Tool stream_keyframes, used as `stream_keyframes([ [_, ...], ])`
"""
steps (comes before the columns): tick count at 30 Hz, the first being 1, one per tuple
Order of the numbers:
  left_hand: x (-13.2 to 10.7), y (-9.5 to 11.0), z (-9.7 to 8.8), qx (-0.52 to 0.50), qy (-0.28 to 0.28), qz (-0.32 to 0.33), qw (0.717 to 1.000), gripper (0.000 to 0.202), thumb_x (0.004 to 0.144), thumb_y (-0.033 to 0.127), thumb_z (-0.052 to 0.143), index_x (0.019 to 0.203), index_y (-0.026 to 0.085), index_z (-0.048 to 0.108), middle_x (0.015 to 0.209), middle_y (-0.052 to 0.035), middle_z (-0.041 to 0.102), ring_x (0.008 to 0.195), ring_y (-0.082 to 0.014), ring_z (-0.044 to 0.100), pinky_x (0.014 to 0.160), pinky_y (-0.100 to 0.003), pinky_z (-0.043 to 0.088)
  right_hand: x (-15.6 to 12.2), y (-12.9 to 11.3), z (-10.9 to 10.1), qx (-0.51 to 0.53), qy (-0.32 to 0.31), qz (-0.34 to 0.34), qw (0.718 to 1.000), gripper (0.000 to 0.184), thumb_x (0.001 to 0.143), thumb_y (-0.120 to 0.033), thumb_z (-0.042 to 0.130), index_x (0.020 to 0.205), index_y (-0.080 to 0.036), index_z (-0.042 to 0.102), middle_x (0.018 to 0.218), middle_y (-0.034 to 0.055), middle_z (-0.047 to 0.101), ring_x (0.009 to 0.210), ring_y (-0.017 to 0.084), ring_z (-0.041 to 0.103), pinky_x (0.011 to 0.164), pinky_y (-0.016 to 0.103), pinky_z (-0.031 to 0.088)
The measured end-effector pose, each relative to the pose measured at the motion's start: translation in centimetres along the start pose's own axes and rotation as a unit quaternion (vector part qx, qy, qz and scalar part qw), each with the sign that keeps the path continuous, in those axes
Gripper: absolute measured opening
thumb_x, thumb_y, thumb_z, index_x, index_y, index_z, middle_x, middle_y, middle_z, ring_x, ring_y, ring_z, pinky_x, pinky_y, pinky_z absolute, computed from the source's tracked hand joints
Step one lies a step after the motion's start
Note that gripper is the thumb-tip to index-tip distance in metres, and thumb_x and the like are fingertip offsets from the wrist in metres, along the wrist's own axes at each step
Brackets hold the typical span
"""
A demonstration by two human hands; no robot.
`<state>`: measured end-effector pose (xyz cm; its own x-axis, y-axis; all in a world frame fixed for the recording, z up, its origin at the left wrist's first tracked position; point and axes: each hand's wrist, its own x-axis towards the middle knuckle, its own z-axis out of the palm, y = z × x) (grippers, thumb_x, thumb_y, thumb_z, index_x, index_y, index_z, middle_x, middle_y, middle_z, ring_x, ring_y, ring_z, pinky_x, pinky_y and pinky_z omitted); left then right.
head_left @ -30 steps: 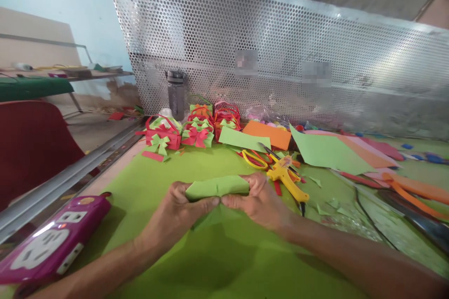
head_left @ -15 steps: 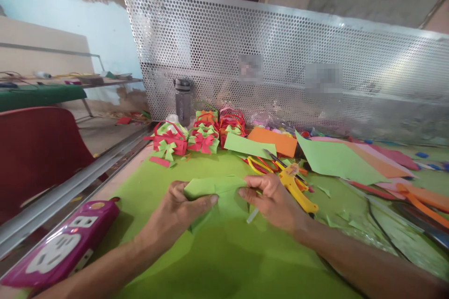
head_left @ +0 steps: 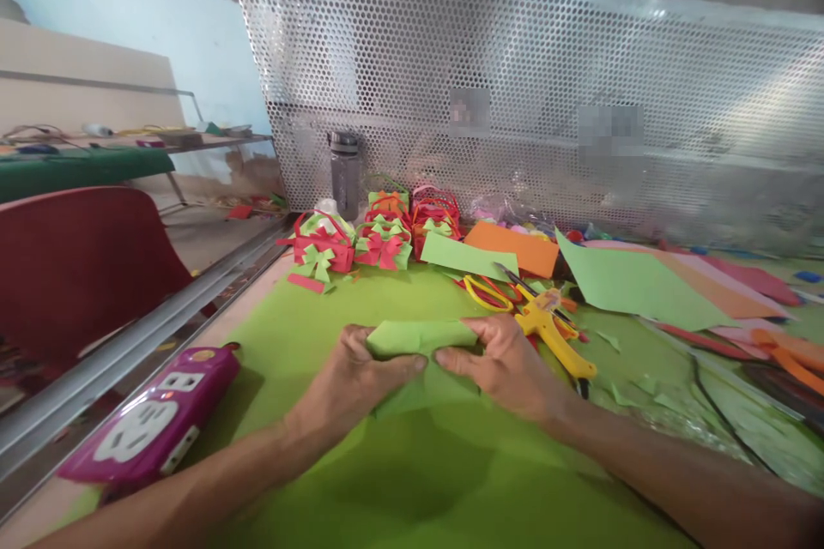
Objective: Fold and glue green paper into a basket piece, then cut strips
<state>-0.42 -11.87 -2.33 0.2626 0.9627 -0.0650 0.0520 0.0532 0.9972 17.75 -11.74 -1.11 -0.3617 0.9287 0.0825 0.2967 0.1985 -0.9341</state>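
A folded piece of light green paper (head_left: 421, 338) is held between both hands above the green tabletop (head_left: 412, 480). My left hand (head_left: 370, 369) is closed on its left end, the thumb pressed along the near face. My right hand (head_left: 502, 360) pinches the right end, its thumb pointing at the left one with a small gap between them. Fingers behind the paper are hidden. Just beyond my right hand lies a yellow glue gun (head_left: 554, 339), with yellow-handled scissors (head_left: 489, 293) beside it.
Small red and green paper bags with bows (head_left: 322, 250) stand at the back, by a grey bottle (head_left: 345, 176) and a perforated metal panel (head_left: 412, 51). A purple power strip (head_left: 154, 420) lies left. Coloured sheets (head_left: 637, 279) and scraps cover the right side.
My right thumb has moved inward along the paper, closer to the left thumb. A whitish strip seen by my right hand earlier no longer shows. The view has shifted slightly.
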Motion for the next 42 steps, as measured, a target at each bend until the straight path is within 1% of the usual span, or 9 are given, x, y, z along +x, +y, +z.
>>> stream_keyframes([
  [8,0.6,-0.2,-0.8,-0.069,-0.043,0.025,0.996,0.018,0.066,0.029,0.073,0.072,0.012,0.069,0.064,-0.0023,0.066,0.056,-0.0127,0.056,0.054,-0.023,0.046,0.7,1.1,-0.8,0.015,0.030,0.012,0.999,0.023,0.071,-0.038,0.065,0.074,-0.015,0.066,0.053,-0.0024,0.054,0.050,0.011,0.046,0.045,0.023,0.037],
  [11,0.6,-0.2,-1.0,-0.062,-0.057,0.036,0.996,0.019,0.070,0.030,0.070,0.079,0.013,0.070,0.065,-0.0025,0.066,0.059,-0.0147,0.058,0.057,-0.025,0.046,0.9,1.3,-0.7,0.000,0.039,0.005,0.999,0.019,0.070,-0.034,0.065,0.068,-0.015,0.063,0.050,-0.0044,0.049,0.047,0.009,0.040,0.043,0.022,0.032],
  [15,0.5,0.3,-1.2,-0.054,-0.063,0.021,0.996,0.015,0.069,0.027,0.070,0.073,0.013,0.069,0.063,-0.0019,0.066,0.058,-0.0144,0.057,0.060,-0.026,0.047,1.0,1.5,-0.8,-0.017,0.044,0.008,0.999,0.019,0.072,-0.029,0.061,0.061,-0.015,0.057,0.048,-0.0070,0.041,0.044,0.006,0.030,0.042,0.021,0.025],
  [19,0.7,0.2,-1.5,-0.081,-0.080,-0.004,0.993,0.012,0.066,0.022,0.071,0.072,0.012,0.069,0.063,-0.0022,0.066,0.060,-0.0144,0.058,0.065,-0.027,0.047,1.2,1.6,-0.8,0.049,0.030,0.026,0.998,0.011,0.070,-0.026,0.062,0.067,-0.015,0.062,0.053,-0.0054,0.050,0.047,0.007,0.040,0.045,0.021,0.032],
  [24,1.2,-0.5,-1.8,-0.142,-0.112,-0.009,0.983,0.018,0.067,0.023,0.071,0.081,0.012,0.069,0.065,-0.0035,0.067,0.060,-0.0144,0.059,0.064,-0.027,0.047,1.5,1.5,-0.6,0.157,0.026,0.058,0.985,0.017,0.063,-0.026,0.068,0.074,-0.014,0.069,0.060,-0.0017,0.062,0.053,0.011,0.053,0.053,0.025,0.043],
  [29,1.3,-0.1,-2.1,-0.119,-0.059,-0.013,0.991,0.018,0.064,0.016,0.067,0.082,0.015,0.068,0.055,0.0023,0.062,0.046,-0.0079,0.050,0.047,-0.018,0.037,1.6,1.3,-0.6,0.133,0.078,0.058,0.986,0.016,0.056,-0.019,0.064,0.070,-0.016,0.071,0.054,-0.0037,0.061,0.046,0.007,0.046,0.046,0.021,0.037],
  [33,1.0,0.3,-2.4,-0.076,-0.082,0.014,0.994,0.014,0.062,0.012,0.056,0.074,0.015,0.065,0.053,0.0024,0.061,0.042,-0.0065,0.045,0.043,-0.018,0.032,1.6,1.5,-0.7,0.113,0.084,0.064,0.988,0.021,0.055,-0.017,0.052,0.065,-0.017,0.070,0.048,-0.0034,0.058,0.041,0.008,0.042,0.040,0.021,0.033],
  [37,0.9,0.7,-2.5,-0.038,-0.081,0.047,0.995,0.009,0.066,0.016,0.054,0.069,0.015,0.062,0.050,0.0035,0.056,0.041,-0.0053,0.039,0.043,-0.018,0.029,1.4,1.2,-1.1,0.078,0.056,0.018,0.995,0.016,0.056,-0.016,0.048,0.058,-0.017,0.064,0.062,-0.0002,0.061,0.053,0.010,0.049,0.046,0.021,0.037],
  [42,1.0,1.2,-2.9,0.046,-0.078,0.075,0.993,0.012,0.071,0.023,0.053,0.068,0.014,0.061,0.056,0.0006,0.056,0.049,-0.0087,0.044,0.048,-0.021,0.032,1.5,0.5,-2.3,0.054,-0.078,0.045,0.994,0.020,0.059,-0.019,0.058,0.077,-0.016,0.064,0.072,-0.0002,0.060,0.055,0.009,0.047,0.049,0.021,0.036],
])
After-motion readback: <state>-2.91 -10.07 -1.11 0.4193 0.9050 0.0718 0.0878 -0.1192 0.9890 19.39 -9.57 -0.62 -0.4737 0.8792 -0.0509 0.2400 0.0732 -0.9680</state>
